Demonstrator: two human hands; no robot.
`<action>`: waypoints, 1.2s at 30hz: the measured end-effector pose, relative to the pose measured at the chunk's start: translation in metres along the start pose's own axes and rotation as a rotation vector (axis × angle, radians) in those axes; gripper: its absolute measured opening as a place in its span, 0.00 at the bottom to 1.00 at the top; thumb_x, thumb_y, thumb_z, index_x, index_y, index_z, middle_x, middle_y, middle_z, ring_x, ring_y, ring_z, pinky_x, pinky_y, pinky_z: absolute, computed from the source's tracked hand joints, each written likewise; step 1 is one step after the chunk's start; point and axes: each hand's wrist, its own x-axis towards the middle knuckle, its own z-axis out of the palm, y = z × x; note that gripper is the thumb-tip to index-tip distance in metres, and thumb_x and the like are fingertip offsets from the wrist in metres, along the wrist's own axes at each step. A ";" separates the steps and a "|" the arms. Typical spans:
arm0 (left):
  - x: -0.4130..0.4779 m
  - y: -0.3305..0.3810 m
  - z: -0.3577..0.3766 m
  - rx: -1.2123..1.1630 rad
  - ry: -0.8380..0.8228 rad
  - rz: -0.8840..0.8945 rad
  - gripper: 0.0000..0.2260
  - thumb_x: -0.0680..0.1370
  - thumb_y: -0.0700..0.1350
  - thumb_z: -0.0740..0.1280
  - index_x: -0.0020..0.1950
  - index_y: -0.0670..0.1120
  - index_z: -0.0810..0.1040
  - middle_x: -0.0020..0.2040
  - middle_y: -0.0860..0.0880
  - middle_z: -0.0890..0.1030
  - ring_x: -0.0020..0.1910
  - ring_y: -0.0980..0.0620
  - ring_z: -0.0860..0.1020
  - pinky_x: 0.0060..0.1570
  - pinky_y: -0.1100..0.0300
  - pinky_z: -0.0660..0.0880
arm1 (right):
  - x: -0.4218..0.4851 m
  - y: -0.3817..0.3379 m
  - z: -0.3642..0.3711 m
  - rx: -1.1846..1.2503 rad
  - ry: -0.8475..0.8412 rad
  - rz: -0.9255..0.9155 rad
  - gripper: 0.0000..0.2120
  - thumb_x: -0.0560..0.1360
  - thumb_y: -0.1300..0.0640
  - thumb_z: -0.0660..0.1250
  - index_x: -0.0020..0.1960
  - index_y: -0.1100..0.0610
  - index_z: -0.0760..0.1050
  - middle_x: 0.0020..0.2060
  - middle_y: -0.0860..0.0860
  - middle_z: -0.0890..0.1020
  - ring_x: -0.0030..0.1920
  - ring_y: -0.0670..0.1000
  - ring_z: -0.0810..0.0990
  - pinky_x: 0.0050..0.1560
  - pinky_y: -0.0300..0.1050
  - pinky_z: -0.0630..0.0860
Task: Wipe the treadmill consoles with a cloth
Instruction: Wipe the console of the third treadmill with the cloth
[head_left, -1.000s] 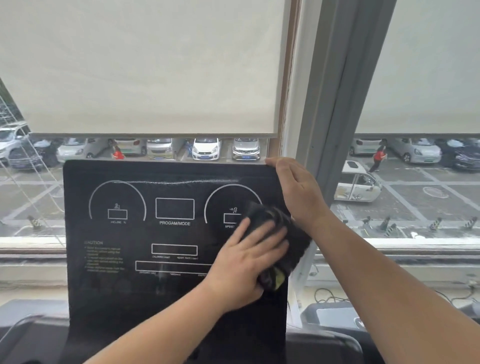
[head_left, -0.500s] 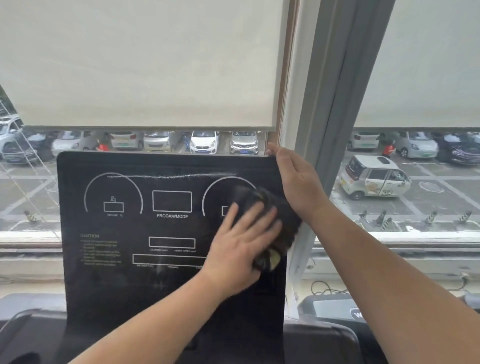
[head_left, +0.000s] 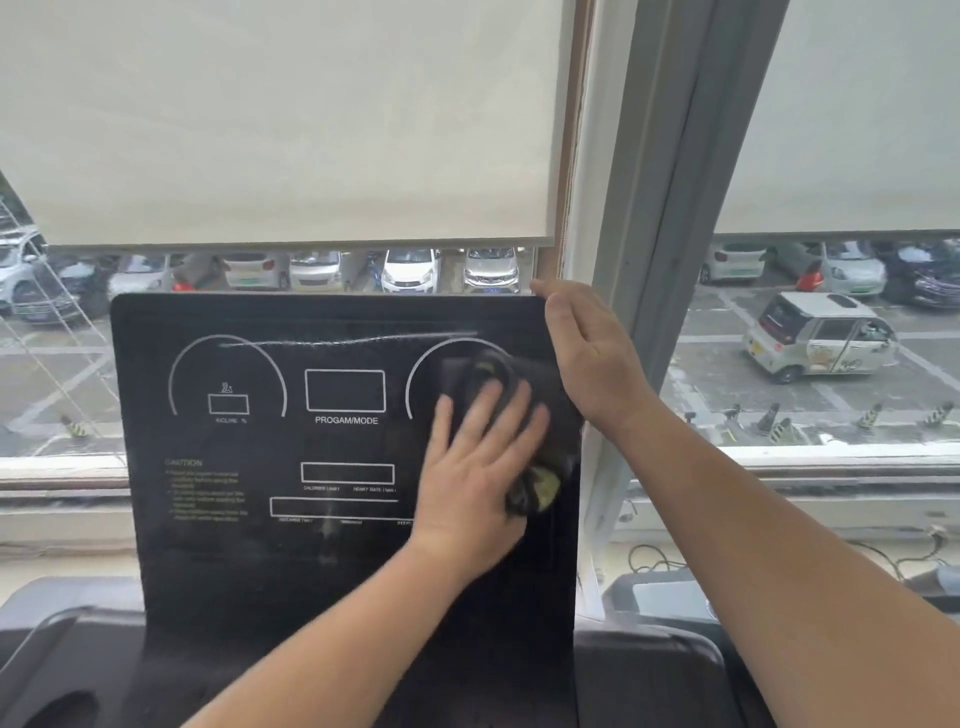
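Cloth (head_left: 537, 371) under flat, spread fingers (head_left: 511, 410) of left hand (head_left: 478, 467); right hand (head_left: 587, 353) curled round console (head_left: 234, 545) corner.

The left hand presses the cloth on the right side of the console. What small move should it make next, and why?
Probably slide the cloth up and leftward under the flat left hand. A pale streak runs across the top of the console, just above the cloth, while the right hand grips the top right corner.
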 end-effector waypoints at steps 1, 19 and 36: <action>-0.018 0.005 0.008 0.016 -0.072 0.117 0.42 0.67 0.48 0.71 0.81 0.53 0.64 0.84 0.52 0.58 0.84 0.48 0.50 0.79 0.34 0.51 | 0.000 0.000 0.000 -0.026 -0.006 -0.006 0.19 0.85 0.45 0.53 0.67 0.44 0.78 0.65 0.38 0.77 0.69 0.39 0.72 0.74 0.49 0.68; -0.049 0.008 0.009 -0.089 -0.092 0.022 0.42 0.66 0.44 0.70 0.81 0.52 0.64 0.84 0.54 0.56 0.84 0.50 0.46 0.80 0.37 0.43 | -0.100 0.011 0.016 0.362 0.049 0.716 0.23 0.85 0.43 0.51 0.60 0.53 0.81 0.53 0.53 0.85 0.55 0.51 0.82 0.61 0.50 0.77; -0.056 0.000 0.010 -0.158 -0.093 0.030 0.38 0.67 0.44 0.67 0.78 0.52 0.70 0.83 0.55 0.60 0.84 0.51 0.50 0.79 0.34 0.50 | -0.106 0.027 0.027 0.122 0.082 0.573 0.14 0.87 0.51 0.49 0.49 0.51 0.69 0.41 0.45 0.73 0.44 0.46 0.71 0.52 0.45 0.68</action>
